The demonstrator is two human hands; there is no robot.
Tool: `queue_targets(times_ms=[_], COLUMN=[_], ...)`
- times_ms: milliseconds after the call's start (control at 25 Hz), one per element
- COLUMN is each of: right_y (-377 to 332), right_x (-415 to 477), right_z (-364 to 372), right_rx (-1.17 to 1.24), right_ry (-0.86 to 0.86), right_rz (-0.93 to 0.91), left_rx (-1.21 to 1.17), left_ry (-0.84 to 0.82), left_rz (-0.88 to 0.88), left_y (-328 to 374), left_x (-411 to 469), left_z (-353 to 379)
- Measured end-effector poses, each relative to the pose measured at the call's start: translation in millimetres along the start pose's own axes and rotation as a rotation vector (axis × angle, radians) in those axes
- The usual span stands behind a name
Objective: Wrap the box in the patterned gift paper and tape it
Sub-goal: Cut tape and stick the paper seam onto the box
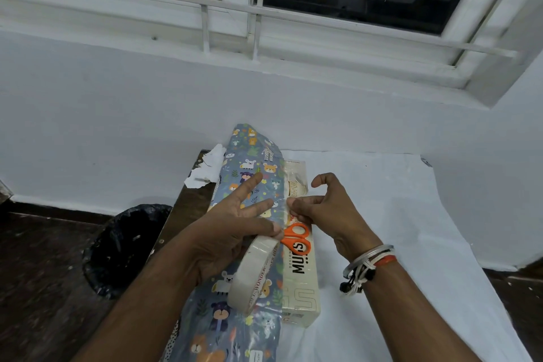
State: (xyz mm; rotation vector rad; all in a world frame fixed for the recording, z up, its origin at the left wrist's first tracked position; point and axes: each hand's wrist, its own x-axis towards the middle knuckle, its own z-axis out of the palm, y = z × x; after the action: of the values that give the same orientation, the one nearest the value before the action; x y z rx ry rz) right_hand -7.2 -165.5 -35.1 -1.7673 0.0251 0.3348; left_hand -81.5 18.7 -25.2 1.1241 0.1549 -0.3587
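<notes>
White cloth (396, 214) mid-frame bears the box (299, 294); left hand (223, 232) grips the tape roll (249, 279), right hand (326, 214) pinches its likely flimsy, sticky end.

Both forearms reach from the bottom edge to mid-frame. The left hand (232, 232) grips the tape roll (252, 276), two fingers straight. The right hand (320, 211) pinches the tape end (286, 208).

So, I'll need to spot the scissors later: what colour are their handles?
Orange; the scissors show best in the head view.
</notes>
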Motion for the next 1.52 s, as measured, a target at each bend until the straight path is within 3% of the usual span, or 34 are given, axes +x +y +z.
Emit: queue_targets(times_ms=[280, 520, 720, 1120, 1200, 1280, 1360, 1520], right_y=[1.7, -0.4, 9.9, 4.1, -11.7, -27.7, -35.9, -39.8], right_x=[8.7, 12.2, 11.2, 4.5, -8.2, -24.2, -39.6, -51.1], right_z=[7.3, 3.3, -6.8, -3.2, -7.2, -10.7, -11.5, -12.0], right_rx=[-0.432, -0.625, -0.562, -0.614, -0.474, -0.27, -0.26, -0.318], right_ry=[0.108, 0.127, 0.106, 0.18, 0.102, -0.128, -0.275, -0.296], right_rz=[-0.121, -0.146, -0.083, -0.286, -0.325, -0.276, -0.269, -0.366], left_rx=[0.011, 0.013, 0.002, 0.002, 0.011, 0.063, 0.112, 0.172], left_ry=[0.033, 0.038, 0.04, 0.035, 0.024, 0.021, 0.003, -0.016], left_rz=[-0.004, -0.009, 0.008, 0.175, 0.243, 0.309, 0.359, 0.413], left_y=[-0.1, -1.5, -2.0, -6.5, -5.8, -4.8, -4.1, -4.7], left_x=[1.2, 1.6, 0.7, 1.4, 0.0, -1.0, -1.9, -5.1], left_z=[0.9, -0.1, 2.4, 9.9, 9.9, 10.2, 11.0, 15.2])
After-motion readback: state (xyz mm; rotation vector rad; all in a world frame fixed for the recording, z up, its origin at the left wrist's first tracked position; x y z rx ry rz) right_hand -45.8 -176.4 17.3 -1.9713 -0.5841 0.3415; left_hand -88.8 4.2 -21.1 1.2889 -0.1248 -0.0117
